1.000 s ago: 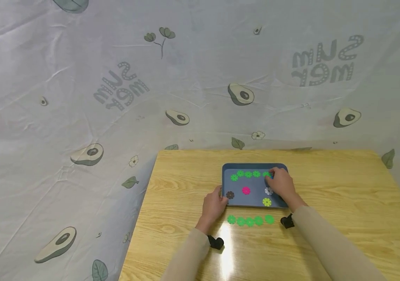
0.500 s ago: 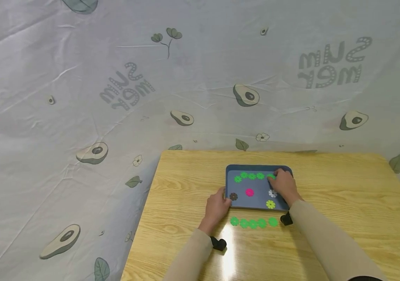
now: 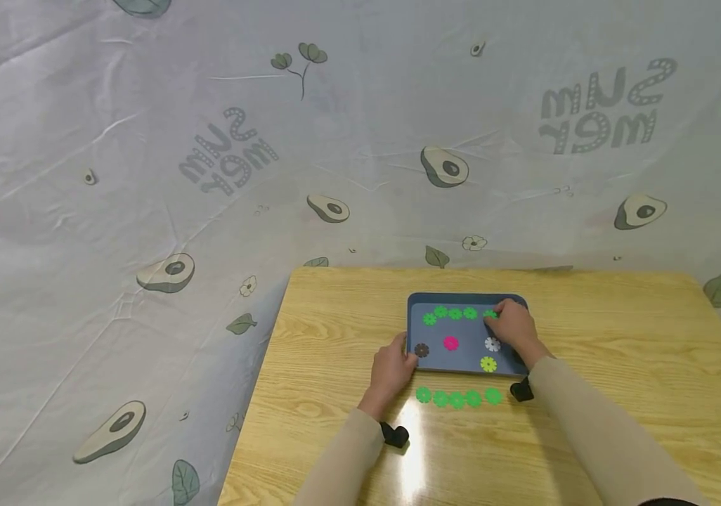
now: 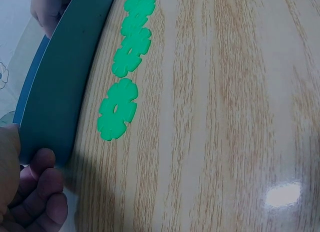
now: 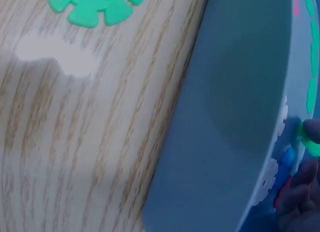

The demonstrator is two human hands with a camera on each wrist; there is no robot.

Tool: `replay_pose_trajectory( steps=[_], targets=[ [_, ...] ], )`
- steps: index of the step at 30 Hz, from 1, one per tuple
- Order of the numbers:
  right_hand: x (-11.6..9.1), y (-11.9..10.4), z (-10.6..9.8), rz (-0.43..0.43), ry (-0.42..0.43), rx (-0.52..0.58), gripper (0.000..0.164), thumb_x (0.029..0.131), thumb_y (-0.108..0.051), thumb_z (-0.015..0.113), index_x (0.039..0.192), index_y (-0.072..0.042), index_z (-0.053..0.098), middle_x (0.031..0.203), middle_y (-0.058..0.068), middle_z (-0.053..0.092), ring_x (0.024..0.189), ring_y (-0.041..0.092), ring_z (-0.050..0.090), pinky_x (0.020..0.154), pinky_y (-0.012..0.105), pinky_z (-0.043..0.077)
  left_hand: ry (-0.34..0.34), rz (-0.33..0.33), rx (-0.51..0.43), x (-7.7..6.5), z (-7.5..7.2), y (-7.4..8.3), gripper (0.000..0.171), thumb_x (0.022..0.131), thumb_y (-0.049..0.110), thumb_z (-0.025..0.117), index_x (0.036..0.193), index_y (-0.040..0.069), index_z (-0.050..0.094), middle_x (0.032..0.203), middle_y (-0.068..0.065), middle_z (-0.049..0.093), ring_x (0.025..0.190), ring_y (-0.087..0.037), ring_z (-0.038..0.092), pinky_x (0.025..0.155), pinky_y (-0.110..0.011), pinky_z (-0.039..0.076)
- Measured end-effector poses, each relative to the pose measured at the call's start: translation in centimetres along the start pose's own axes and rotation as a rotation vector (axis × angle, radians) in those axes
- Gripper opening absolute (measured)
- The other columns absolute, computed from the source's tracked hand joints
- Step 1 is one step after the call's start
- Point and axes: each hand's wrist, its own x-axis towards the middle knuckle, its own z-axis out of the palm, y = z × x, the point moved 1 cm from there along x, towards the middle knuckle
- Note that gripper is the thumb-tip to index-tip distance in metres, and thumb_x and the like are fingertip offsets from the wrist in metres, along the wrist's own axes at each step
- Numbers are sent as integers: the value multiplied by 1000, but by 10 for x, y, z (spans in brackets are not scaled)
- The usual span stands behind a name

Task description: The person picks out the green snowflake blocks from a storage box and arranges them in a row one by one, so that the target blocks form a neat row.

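A blue-grey tray (image 3: 462, 368) lies on the table with flower-shaped plastic discs inside it. My left hand (image 3: 393, 367) grips its near left corner; in the left wrist view the fingers (image 4: 50, 182) curl at that corner. My right hand (image 3: 516, 327) reaches over the tray's right side and pinches a green flower-shaped disc (image 5: 309, 142) at the right end of a green row (image 3: 455, 313). Also in the tray are a brown disc (image 3: 421, 350), a pink one (image 3: 451, 344), a white one (image 3: 492, 344) and a yellow one (image 3: 488, 364).
Several green discs (image 3: 457, 400) form a row on the wooden table (image 3: 335, 316) in front of the tray. In the right wrist view, a blue disc (image 5: 285, 164) and a bit of red (image 5: 282, 192) show beneath the right hand. A printed cloth (image 3: 367, 140) hangs behind.
The head view has shifted slightly, so everything appears a little further right than a second ago. Both hands keep nearly the same places on and over the tray.
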Motion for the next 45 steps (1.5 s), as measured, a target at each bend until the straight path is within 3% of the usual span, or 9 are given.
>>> replay_pose_trajectory(
  steps=[3,9,18,25,31,40,45],
  targets=[
    [-2,2,-2,-15,19,39,32,97,-23,66,111,5,60,104,22,64,93,39,61,82,53,47,8,12,1,0,2,0,58,89,15,59,146,5,58,48,10,32,45,-7,24,45,-27,25],
    [-15,-7,-15,-81,60,122,28,98,-21,67,112,2,61,97,15,63,83,30,59,75,45,46,19,28,0,2,3,2,58,89,15,60,146,7,58,50,10,34,45,-7,26,45,-27,26],
    [-61,-16,-27,-197,80,195,23,100,-20,68,111,0,64,95,11,66,80,24,62,68,38,48,12,30,-15,2,0,5,58,89,14,59,146,5,57,51,9,31,47,-8,23,47,-27,25],
    [-103,-5,-24,-181,52,258,23,99,-22,71,109,-2,65,92,6,65,81,19,61,69,28,50,-1,-1,-22,-2,-1,1,59,88,13,60,147,6,57,51,9,30,47,-9,23,47,-28,26],
    [-131,9,-24,-146,40,280,22,97,-21,73,106,-2,66,90,6,65,77,16,60,67,26,49,-3,4,-15,-1,0,0,59,89,14,59,147,6,57,52,9,31,48,-8,23,48,-28,25],
    [-157,29,-10,-87,-25,260,23,96,-23,75,107,-4,68,88,2,64,75,14,60,67,28,48,-2,6,-15,-1,-1,2,58,89,15,59,147,6,57,52,9,30,48,-8,24,48,-28,26],
    [-162,35,0,-66,-13,240,21,97,-23,74,106,-5,69,88,1,64,76,12,60,69,28,48,-5,2,-19,-2,1,3,58,90,15,59,147,6,57,52,9,31,49,-8,24,48,-28,26]
  ],
)
